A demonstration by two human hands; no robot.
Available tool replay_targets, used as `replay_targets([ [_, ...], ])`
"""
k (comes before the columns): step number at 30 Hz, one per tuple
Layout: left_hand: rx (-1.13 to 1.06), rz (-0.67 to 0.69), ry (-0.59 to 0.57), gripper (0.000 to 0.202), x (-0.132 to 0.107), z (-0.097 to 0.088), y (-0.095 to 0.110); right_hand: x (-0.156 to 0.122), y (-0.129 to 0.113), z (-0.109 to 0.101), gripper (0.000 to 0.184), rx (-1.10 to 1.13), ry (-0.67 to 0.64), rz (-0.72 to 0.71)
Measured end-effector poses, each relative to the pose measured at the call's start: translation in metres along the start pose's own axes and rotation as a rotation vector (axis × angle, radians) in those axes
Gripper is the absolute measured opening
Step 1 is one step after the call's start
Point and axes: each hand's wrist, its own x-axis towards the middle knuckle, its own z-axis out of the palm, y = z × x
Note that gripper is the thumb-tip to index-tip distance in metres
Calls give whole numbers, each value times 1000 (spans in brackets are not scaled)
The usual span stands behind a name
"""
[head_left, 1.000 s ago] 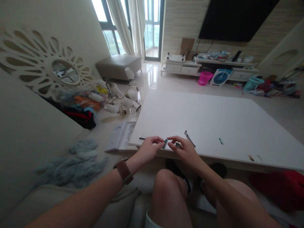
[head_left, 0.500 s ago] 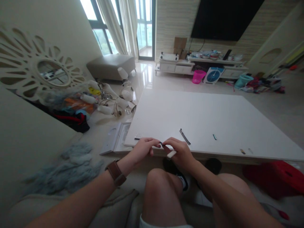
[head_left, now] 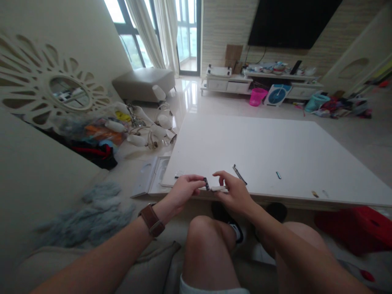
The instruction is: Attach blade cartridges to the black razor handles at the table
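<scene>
At the table's near edge, my left hand pinches a small dark strip-like piece upright between thumb and fingertips. My right hand, just beside it, grips a slim white stick-like tool, its tip pointing left close to the dark piece. The index finger of that hand is raised off the tool. Beyond my right hand a narrow dark-and-silver strip lies on the white table. Farther right is a short dark green piece. A small clear piece with a black part lies past my left hand.
Near the table's right front lie a tiny brownish piece and a clear bit. An open white box rests at the left edge. A chandelier stands on the floor beyond it. A red stool-like object is at right.
My right hand has turned, swinging the white tool level toward the dark piece, and its index finger has lifted away. The dark piece now shows more fully in my left hand.
</scene>
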Motion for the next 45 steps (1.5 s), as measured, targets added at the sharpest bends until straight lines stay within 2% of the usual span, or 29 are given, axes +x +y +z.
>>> replay_targets([
  [2,3,13,4,28,0,0,0,2,-1,-2,32,40,0,64],
  [5,-13,25,-11,23,-1,2,1,3,-4,-4,23,115,-26,66],
  [11,-68,15,-46,17,-4,4,4,2,-8,-1,29,144,-61,-12],
  [23,-31,47,-61,20,-5,5,6,2,-3,3,24,67,-74,3],
  [32,2,57,-14,22,-4,5,6,3,-1,6,23,45,-85,-2],
  [39,-1,76,-16,20,-4,3,5,1,-3,5,24,56,-34,-6],
  [45,2,67,24,22,-3,3,4,1,-3,6,23,40,-59,3],
])
